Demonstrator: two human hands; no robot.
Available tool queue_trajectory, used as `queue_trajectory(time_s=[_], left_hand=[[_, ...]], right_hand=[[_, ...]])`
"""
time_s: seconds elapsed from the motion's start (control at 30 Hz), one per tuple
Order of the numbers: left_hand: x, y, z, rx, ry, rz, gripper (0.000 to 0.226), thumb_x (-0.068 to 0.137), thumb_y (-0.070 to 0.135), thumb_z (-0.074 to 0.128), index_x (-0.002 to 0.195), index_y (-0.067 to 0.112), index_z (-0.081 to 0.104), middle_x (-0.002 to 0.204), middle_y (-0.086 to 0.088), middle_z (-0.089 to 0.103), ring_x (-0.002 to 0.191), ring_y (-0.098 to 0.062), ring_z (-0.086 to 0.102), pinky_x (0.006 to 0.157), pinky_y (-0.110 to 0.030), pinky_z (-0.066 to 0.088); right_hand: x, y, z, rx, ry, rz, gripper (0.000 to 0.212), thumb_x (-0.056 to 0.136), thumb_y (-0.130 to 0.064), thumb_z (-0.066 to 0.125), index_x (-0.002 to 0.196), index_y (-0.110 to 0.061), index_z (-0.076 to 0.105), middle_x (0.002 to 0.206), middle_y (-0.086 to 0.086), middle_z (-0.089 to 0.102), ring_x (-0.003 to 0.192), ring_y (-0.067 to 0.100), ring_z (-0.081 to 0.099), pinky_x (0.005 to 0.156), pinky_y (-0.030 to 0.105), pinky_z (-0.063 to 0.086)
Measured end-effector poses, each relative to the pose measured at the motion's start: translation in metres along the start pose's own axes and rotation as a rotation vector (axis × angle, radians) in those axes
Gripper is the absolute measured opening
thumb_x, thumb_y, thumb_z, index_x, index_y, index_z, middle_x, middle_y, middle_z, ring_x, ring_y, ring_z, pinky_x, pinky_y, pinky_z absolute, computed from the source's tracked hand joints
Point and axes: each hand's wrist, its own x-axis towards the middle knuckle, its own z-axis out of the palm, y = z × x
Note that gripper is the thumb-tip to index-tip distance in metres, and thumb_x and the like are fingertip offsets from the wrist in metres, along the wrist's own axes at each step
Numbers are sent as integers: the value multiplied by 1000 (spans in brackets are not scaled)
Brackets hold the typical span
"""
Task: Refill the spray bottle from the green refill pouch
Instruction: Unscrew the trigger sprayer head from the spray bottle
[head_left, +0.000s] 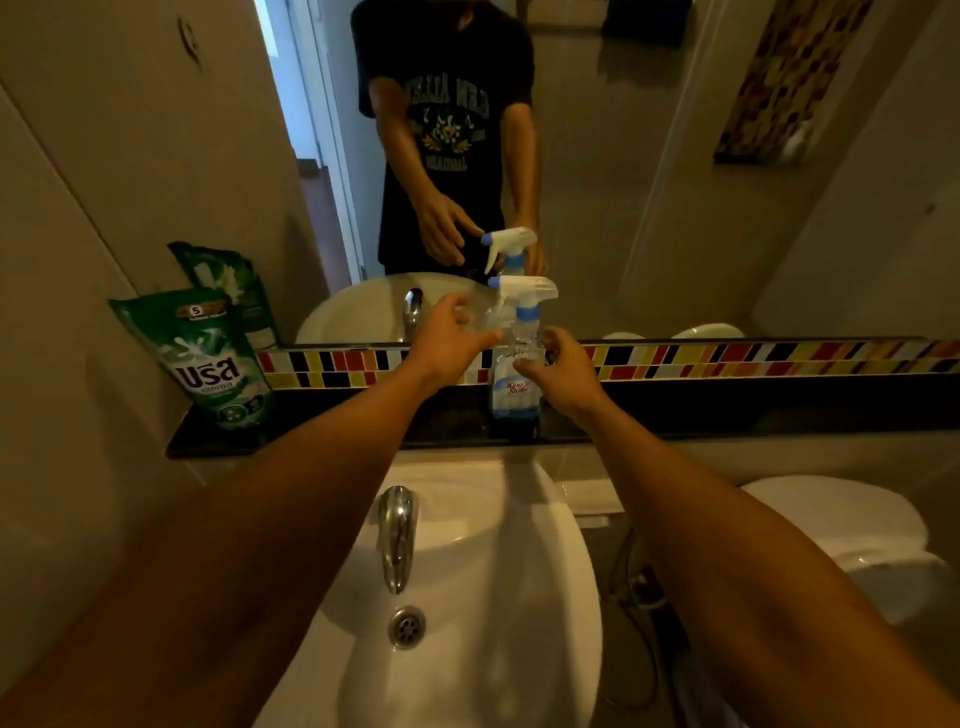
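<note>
Past the sink (467, 545), the spray bottle (515, 364) on the far ledge is pinched at its neck by the right hand (558, 371); the left hand (452, 338) is spread wide beside it (light, slick plastic, likely).

White oval ceramic sink (524, 597) sits at the bottom, with a shiny chrome tap (397, 535) pointing down over a round metal drain (407, 627). Behind it there's a dark glossy stone worktop (727, 415) running along the wall, topped by a strip of little mosaic tiles (753, 358) in red, yellow, black and white. Big wall mirror (649, 182) above that, showing a bright doorway. Off to the right is a white toilet lid (841, 519), and a thin hose (631, 582) hangs between it and the sink.
</note>
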Motion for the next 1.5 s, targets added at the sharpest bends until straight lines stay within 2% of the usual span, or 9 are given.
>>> queue_trajectory(time_s=[0.13, 0.37, 0.5, 0.6, 0.73, 0.9, 1.23, 1.33, 1.5], left_hand=[[22, 8, 13, -151, 16, 4, 71, 85, 15, 78, 146, 15, 41, 135, -6, 53, 121, -20, 54, 74, -16, 48], [55, 11, 29, -255, 18, 19, 59, 86, 8, 75, 137, 17, 47, 132, -9, 60, 116, -23, 63, 86, -29, 58], [62, 10, 33, -262, 15, 41, 36, 88, 5, 72, 116, 18, 54, 125, -10, 62, 113, -23, 65, 83, -26, 57], [65, 9, 33, -254, 20, 46, 29, 88, 6, 71, 108, 20, 55, 121, -12, 64, 110, -23, 65, 82, -25, 55], [64, 12, 29, -242, 44, 62, 28, 89, 8, 71, 109, 18, 55, 122, -13, 64, 105, -21, 64, 75, -22, 51], [65, 25, 13, -244, 63, 139, 34, 90, 7, 70, 121, 13, 57, 123, -13, 64, 93, -10, 61, 61, -12, 50], [66, 67, -42, -209, 153, 260, 22, 92, 17, 69, 113, 18, 65, 116, -16, 69, 101, -25, 68, 87, -37, 58], [63, 76, -58, -209, 195, 259, 22, 93, 21, 68, 114, 19, 65, 114, -8, 68, 101, -20, 67, 80, -28, 58], [58, 81, -86, -246, 248, 222, 22, 94, 25, 66, 115, 23, 64, 106, 1, 64, 92, -9, 61, 70, -18, 49]], right_hand=[[20, 4, -5, 62, -55, 12, 61, 92, -15, 78, 147, -16, 50, 136, -4, 58, 123, 17, 57, 101, 42, 54], [49, 7, -9, 94, -159, -27, 46, 94, -9, 74, 136, -14, 58, 113, -9, 68, 102, 6, 65, 96, 37, 55], [57, 8, -11, 100, -217, -34, 48, 93, -8, 76, 136, -13, 57, 115, -5, 70, 103, 7, 67, 84, 25, 55], [60, 11, -12, 85, -224, -45, 50, 91, -11, 78, 137, -14, 58, 125, 3, 70, 110, 17, 67, 88, 29, 56], [59, 11, -13, 103, -225, -42, 44, 91, -12, 78, 132, -16, 61, 123, 5, 73, 113, 21, 70, 96, 40, 57], [52, 1, -14, 91, -234, -56, 47, 91, -9, 77, 134, -14, 60, 121, 5, 72, 106, 14, 70, 86, 29, 57], [40, -12, -24, 18, -224, -80, 47, 91, -8, 77, 135, -15, 61, 120, 4, 72, 106, 15, 69, 91, 32, 58], [36, -14, -29, 5, -202, -79, 46, 92, -4, 76, 134, -14, 60, 111, 0, 70, 99, 12, 68, 82, 24, 56], [35, -10, -41, -54, -175, -64, 49, 91, -7, 76, 137, -16, 59, 122, 9, 70, 109, 23, 69, 97, 43, 57]])
